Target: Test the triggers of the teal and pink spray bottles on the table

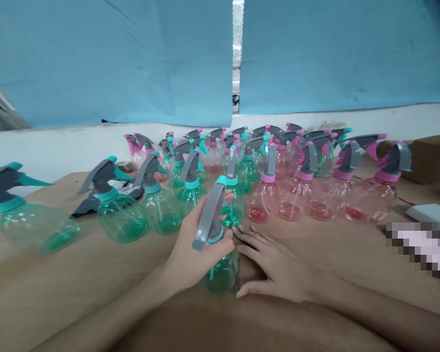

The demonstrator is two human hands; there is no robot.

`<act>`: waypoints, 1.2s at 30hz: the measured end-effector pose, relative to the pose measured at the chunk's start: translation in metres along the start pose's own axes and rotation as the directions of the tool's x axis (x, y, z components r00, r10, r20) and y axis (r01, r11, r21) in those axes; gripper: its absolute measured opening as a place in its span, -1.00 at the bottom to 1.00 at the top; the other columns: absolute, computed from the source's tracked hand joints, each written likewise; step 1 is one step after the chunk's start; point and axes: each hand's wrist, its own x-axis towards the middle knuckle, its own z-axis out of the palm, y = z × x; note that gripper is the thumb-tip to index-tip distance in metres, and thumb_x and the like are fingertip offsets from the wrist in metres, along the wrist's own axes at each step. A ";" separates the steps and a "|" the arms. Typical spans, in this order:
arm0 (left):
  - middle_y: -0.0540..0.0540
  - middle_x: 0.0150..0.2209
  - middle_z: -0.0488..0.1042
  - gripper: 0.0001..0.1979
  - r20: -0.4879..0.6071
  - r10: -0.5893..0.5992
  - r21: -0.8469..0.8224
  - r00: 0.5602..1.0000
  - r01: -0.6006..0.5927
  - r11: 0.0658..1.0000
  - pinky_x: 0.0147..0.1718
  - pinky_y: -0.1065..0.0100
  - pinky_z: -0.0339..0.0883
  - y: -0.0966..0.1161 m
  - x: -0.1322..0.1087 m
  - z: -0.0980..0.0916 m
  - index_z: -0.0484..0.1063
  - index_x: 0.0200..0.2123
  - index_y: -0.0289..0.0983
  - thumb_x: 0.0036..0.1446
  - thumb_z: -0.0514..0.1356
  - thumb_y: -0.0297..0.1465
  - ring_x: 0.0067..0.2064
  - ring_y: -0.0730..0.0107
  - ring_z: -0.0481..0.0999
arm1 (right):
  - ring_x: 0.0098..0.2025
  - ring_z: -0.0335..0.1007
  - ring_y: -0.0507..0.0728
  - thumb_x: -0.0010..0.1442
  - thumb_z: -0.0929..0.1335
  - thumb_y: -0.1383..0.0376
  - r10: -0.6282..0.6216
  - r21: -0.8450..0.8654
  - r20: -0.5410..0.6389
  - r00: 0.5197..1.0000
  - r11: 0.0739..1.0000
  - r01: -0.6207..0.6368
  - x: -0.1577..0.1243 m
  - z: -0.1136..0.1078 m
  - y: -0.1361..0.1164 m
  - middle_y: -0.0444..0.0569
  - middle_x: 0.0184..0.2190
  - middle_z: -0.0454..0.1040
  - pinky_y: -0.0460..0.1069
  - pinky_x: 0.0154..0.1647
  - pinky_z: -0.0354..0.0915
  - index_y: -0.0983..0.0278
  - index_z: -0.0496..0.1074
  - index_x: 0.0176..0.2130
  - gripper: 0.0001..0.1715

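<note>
Writing: a dark packet [91, 204] among the bottles carries a white label, print too small to read. A patch at the right edge is blurred out. No bottle shows legible lettering.

Left hand [192, 256]: closed around the neck of a green spray bottle [220, 275], fingers wrapped just under its teal collar, thumb on the near side. The grey trigger head sticks up above the knuckles, tilted toward the left.

Right hand [276, 268]: open, palm down, fingers stretched out and loosely spread. It rests on the table [58, 293]; fingertips reach the bottle's right side, thumb lies by its base. It grips nothing.

Held bottle stands on the table at the near centre, between both hands, in front of the crowd of bottles.

Behind: green bottles [122, 220] to the left and centre, pink bottles [317, 198] to the right, all upright, packed close. White box [430, 213] at the far right. Blue sheet [132, 58] hangs behind.
</note>
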 end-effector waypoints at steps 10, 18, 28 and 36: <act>-0.07 -0.01 0.41 -0.54 -0.016 0.045 -0.020 0.999 -0.045 0.999 -0.10 0.15 0.37 0.012 0.005 -0.005 0.24 -0.04 -0.09 -0.06 0.14 -0.50 -0.02 0.16 0.44 | 0.30 -0.14 0.32 0.00 0.30 -0.20 0.015 0.007 -0.021 1.000 1.000 -0.015 -0.004 0.000 0.007 0.04 0.29 0.01 0.27 0.27 -0.14 0.16 0.08 0.25 -0.04; -0.04 -0.24 0.42 -0.72 -0.030 0.058 -0.006 0.998 -0.058 0.998 -0.27 0.25 0.40 0.012 0.005 -0.007 0.25 -0.21 -0.14 -0.06 0.11 -0.46 -0.26 0.26 0.47 | 0.31 -0.16 0.30 0.01 0.27 -0.23 0.033 -0.030 0.008 0.999 0.999 -0.033 -0.004 0.000 0.008 0.06 0.28 0.03 0.26 0.27 -0.14 0.17 0.06 0.26 -0.02; -0.03 -0.15 0.43 -0.61 0.045 0.042 -0.012 0.998 -0.042 0.999 -0.27 0.29 0.38 0.020 0.004 -0.007 0.29 -0.09 -0.10 -0.04 0.13 -0.49 -0.22 0.26 0.47 | 0.30 -0.14 0.32 0.03 0.27 -0.22 0.037 -0.040 0.010 0.999 0.999 -0.037 -0.005 0.002 0.009 0.07 0.28 0.04 0.28 0.25 -0.12 0.17 0.08 0.25 -0.04; 0.01 -0.34 0.41 -0.75 -0.038 -0.081 0.179 0.996 0.087 0.980 -0.39 0.36 0.38 0.008 -0.030 -0.031 0.36 -0.14 -0.14 0.08 0.17 -0.26 -0.37 0.39 0.42 | 0.21 0.10 0.28 0.03 0.33 -0.15 0.063 -0.002 -0.023 0.998 0.998 -0.063 0.000 -0.003 -0.002 0.06 0.20 0.20 0.20 0.17 0.09 0.19 0.21 0.18 -0.16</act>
